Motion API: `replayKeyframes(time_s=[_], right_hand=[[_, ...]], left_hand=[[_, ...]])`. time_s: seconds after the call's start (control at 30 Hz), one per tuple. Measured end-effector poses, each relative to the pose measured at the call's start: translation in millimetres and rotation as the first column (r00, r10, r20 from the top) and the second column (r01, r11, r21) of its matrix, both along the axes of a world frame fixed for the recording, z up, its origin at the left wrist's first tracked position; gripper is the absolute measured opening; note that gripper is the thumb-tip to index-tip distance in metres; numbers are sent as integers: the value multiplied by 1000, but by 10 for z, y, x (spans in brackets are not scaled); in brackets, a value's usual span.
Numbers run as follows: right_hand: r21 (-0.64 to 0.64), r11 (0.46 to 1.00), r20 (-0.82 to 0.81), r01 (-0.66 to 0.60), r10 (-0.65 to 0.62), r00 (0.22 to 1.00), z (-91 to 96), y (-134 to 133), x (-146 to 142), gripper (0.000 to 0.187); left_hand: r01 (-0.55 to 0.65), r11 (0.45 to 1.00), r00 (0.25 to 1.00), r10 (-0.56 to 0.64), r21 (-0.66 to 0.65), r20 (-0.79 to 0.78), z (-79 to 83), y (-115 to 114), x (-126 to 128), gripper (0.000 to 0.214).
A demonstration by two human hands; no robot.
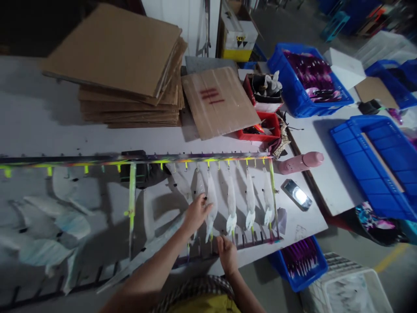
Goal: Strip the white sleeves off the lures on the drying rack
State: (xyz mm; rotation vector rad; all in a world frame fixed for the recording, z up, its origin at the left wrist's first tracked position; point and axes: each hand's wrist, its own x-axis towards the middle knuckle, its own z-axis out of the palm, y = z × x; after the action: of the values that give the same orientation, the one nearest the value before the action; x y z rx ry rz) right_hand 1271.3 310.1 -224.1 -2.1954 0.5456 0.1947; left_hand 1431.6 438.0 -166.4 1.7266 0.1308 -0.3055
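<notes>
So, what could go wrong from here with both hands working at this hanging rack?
The left hand is on a white tapered piece hanging close to its neighbours, so it might knock them or pull that piece off its hook. The right hand is at the lower rail, whose small spikes could possibly prick it. If the long rack gets shifted, its end might hit the pink bottle lying nearby.

The left hand (197, 213) touches white feather-like pieces (211, 202) hanging from a paint-streaked rack (195, 158) on the desk (97, 134); the right hand (227, 255) rests by the rack's lower rail (247, 241).
</notes>
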Motion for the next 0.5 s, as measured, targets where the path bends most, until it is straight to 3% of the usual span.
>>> replayKeyframes(time_s=[0.07,0.13,0.2,0.3,0.4,0.5], right_hand=[[55,998,12,-8,8,1000,19,-20,-3,67],[71,997,29,-31,29,999,37,-39,-1,67],[83,995,43,-50,46,998,49,-57,5,67],[164,983,64,-86,77,995,58,-87,0,63],[255,958,99,-128,106,989,68,-145,-79,57],[283,953,149,-109,69,986,69,-251,-276,54]], left_hand=[[-112,982,986,90,153,141,-3,232,-139,51],[-196,945,976,162,260,148,-78,333,-260,56],[-203,923,979,183,326,92,-181,287,-289,57],[-213,904,977,194,370,88,-254,149,-114,64],[-340,848,940,306,406,148,-153,247,148,66],[-469,770,882,387,433,268,30,502,235,52]])
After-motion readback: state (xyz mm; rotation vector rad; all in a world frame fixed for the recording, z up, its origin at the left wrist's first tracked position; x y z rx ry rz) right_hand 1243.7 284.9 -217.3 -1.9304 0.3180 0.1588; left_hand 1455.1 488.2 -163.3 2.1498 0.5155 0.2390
